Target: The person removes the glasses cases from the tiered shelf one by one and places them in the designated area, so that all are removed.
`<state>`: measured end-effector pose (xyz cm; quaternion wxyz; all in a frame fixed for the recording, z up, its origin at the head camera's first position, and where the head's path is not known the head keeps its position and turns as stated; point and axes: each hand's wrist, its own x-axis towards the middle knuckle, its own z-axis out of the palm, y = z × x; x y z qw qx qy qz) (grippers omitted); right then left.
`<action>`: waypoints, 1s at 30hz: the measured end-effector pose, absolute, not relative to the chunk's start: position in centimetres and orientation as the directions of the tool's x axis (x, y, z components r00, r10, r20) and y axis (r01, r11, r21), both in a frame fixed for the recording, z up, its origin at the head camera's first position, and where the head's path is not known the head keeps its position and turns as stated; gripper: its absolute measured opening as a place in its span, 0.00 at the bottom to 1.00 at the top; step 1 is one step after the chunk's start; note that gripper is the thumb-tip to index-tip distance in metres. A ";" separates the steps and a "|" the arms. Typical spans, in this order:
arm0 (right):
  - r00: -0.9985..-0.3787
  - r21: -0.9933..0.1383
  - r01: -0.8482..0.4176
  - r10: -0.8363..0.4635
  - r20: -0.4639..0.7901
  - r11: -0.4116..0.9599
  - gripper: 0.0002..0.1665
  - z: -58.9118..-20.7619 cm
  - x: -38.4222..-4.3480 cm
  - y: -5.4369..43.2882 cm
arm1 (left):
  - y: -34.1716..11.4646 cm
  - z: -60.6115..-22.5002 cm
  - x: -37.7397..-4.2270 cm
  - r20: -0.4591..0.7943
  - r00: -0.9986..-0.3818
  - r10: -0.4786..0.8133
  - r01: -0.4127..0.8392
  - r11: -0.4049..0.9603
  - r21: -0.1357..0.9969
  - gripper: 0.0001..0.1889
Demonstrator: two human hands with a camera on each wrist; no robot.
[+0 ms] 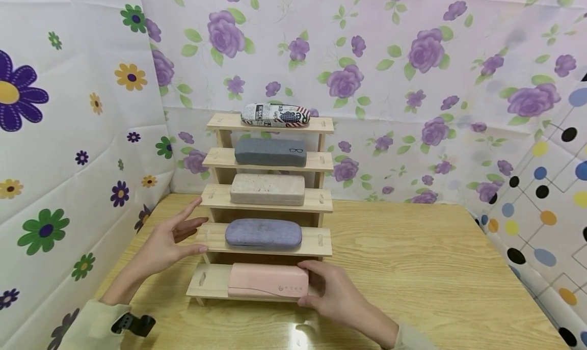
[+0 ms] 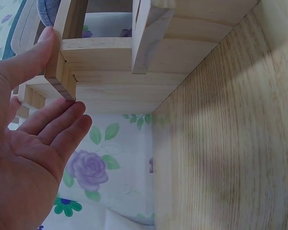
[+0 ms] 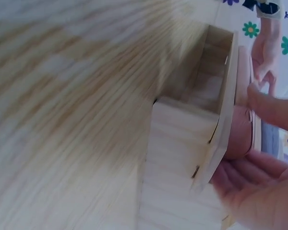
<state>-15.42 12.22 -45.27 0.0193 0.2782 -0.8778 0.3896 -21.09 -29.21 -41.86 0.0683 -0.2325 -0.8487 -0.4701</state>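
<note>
A pink glasses case (image 1: 261, 280) lies on the lowest step of a stepped wooden rack (image 1: 211, 278). My right hand (image 1: 337, 294) grips its right end, the thumb in front and fingers behind. In the right wrist view the case's pink end (image 3: 240, 132) shows between thumb and fingers. At the rack's left side is my left hand (image 1: 167, 243), fingers extended. The left wrist view shows its thumb (image 2: 43, 40) at the end of a step, with fingertips by that board's lower corner.
Higher steps carry a purple-blue glasses case (image 1: 263, 233), a beige case (image 1: 267, 189), a grey-blue case (image 1: 270, 152) and a newspaper-print case (image 1: 275, 115) on top. The rack stands on a wood-grain table (image 1: 412, 268). Flowered cloth (image 1: 390, 95) hangs behind, with patterned cloth at both sides.
</note>
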 end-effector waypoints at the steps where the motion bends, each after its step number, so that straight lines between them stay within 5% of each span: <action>1: -0.852 -0.678 -0.492 -0.461 0.248 0.547 0.42 -45.2 -15.3 12.2 | -29.2 -41.9 -21.1 0.334 -0.882 0.333 0.459 0.446 0.769 0.57; 15: -0.925 -0.740 -0.347 -0.340 0.169 0.577 0.43 -44.7 -15.3 12.5 | -29.1 -41.9 -21.2 0.346 -0.878 0.332 0.470 0.453 0.758 0.57; 30: -0.919 -0.794 -0.313 -0.377 0.115 0.521 0.42 -44.8 -16.0 12.8 | -29.2 -41.9 -21.0 0.334 -0.884 0.327 0.457 0.448 0.768 0.57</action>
